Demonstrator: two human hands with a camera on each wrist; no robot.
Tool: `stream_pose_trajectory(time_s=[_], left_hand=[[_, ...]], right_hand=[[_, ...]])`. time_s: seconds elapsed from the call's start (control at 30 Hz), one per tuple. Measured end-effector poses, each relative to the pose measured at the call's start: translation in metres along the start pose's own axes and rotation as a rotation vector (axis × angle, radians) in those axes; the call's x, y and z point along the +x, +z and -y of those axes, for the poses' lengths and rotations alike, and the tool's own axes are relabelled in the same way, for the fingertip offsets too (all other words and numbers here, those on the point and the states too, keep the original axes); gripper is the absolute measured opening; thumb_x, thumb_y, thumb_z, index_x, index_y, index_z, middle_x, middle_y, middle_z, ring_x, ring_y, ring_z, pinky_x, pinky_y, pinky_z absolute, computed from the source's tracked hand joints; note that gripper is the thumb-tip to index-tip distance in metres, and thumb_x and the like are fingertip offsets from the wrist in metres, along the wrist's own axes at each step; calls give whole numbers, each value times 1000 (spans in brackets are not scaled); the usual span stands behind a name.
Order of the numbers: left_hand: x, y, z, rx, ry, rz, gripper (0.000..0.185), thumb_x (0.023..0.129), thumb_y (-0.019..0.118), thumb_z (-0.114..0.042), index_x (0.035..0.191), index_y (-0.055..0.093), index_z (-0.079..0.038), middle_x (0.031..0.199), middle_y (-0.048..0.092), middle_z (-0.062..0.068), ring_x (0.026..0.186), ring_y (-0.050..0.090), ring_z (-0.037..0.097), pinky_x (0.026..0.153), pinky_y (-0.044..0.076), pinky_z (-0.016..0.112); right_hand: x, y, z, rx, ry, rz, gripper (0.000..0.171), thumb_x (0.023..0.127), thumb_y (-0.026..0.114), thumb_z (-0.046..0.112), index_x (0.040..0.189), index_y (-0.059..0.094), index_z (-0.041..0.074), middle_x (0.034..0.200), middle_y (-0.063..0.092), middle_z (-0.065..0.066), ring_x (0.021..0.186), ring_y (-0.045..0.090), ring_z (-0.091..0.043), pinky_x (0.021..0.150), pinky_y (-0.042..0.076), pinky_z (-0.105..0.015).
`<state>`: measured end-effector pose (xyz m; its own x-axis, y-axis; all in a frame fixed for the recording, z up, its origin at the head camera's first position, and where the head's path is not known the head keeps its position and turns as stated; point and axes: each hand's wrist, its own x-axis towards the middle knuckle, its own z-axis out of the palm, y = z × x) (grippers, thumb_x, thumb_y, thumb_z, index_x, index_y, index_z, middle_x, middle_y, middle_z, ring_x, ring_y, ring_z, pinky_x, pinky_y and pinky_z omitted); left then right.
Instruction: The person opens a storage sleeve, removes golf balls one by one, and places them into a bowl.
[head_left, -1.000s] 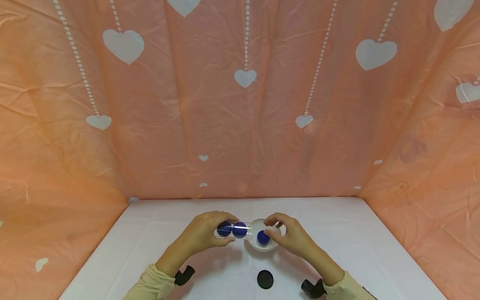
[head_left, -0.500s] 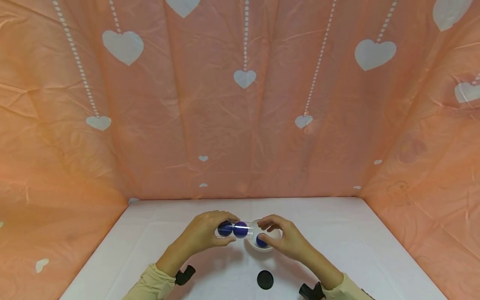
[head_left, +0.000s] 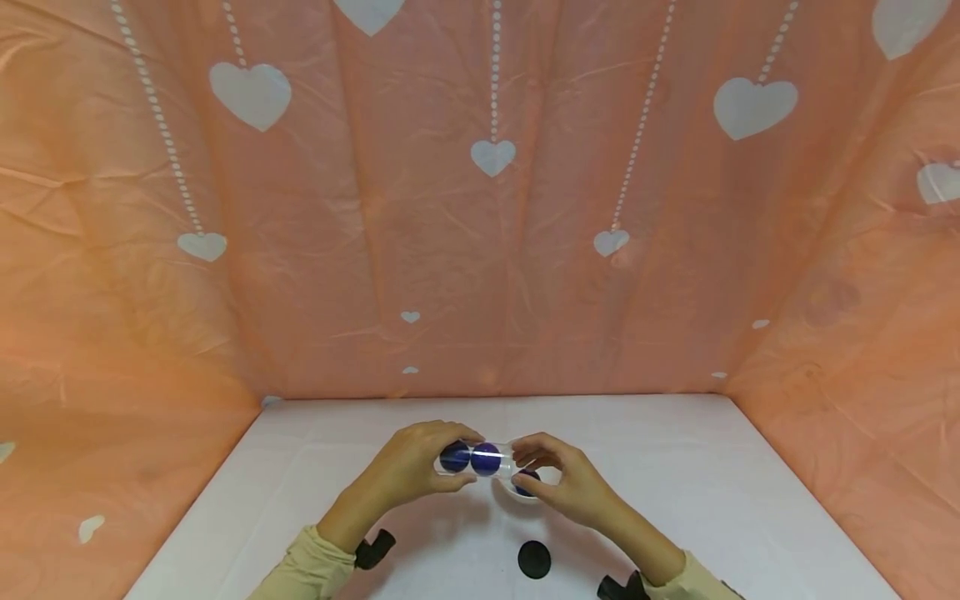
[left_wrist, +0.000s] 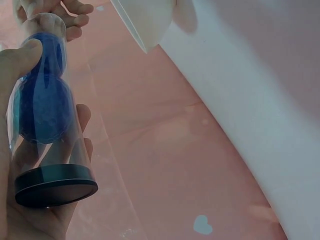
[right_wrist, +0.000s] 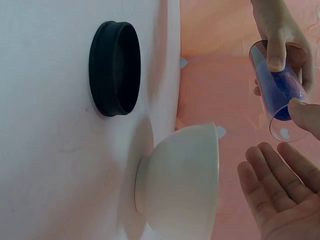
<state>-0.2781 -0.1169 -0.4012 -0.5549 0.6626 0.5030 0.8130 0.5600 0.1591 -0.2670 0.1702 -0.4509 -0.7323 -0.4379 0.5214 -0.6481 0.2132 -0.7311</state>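
My left hand (head_left: 420, 461) grips a clear plastic tube (left_wrist: 75, 132) lying about level in the head view. Two blue balls (head_left: 486, 459) sit one behind the other inside it. A black cap (left_wrist: 56, 185) closes the end near my left palm; the other end faces right, uncovered. My right hand (head_left: 562, 477) hovers at that mouth, fingers spread loosely, its thumb overlapping the clear rim (right_wrist: 280, 131) in the right wrist view. Below is a white bowl (right_wrist: 182, 180). Another blue ball (head_left: 529, 477) shows in it, partly behind my right thumb.
A loose black lid (head_left: 534, 559) lies on the white table (head_left: 645, 442), nearer to me than the bowl. Orange sheeting (head_left: 420, 250) with white hearts hangs behind and along both sides of the table.
My right hand has shifted left to the tube's mouth and covers more of the bowl and its ball. The left hand and tube stay nearly still, with the same two balls inside.
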Motion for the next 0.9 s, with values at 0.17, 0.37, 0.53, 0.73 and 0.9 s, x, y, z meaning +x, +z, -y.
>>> stream_pose_trajectory(time_s=[0.17,0.37,0.53,0.73,0.9], left_hand=[[-1,0,0,-5,6,-5,50,83,95,-32,126,74,-18,115,78,-5,100,72,10,87,61,37],[1,0,2,-2,4,-8,49,83,95,-33,125,74,-18,115,78,-5,100,72,10,88,62,38],[0,-3,2,11,1,-4,49,84,95,-34,126,75,-19,116,78,-6,102,72,10,89,61,38],[-2,-5,3,31,9,0,48,84,95,-36,125,75,-19,115,78,-5,101,72,10,88,61,37],[-3,-7,2,44,6,3,49,83,95,-36,124,75,-19,115,78,-6,101,73,10,88,61,38]], right_hand=[[0,1,1,-8,16,4,38,95,84,12,129,68,4,113,76,-13,99,75,-24,91,62,-38],[1,1,1,5,16,-7,39,95,83,10,129,67,0,112,75,-15,99,75,-18,92,61,-33],[2,4,1,48,15,-4,40,95,83,8,130,66,0,112,74,-20,99,74,-18,92,61,-34],[0,8,4,82,52,0,39,96,83,12,131,66,6,112,74,-17,99,73,-15,92,61,-31],[1,11,4,107,48,-8,40,95,83,10,130,66,1,110,74,-15,98,74,-15,91,61,-29]])
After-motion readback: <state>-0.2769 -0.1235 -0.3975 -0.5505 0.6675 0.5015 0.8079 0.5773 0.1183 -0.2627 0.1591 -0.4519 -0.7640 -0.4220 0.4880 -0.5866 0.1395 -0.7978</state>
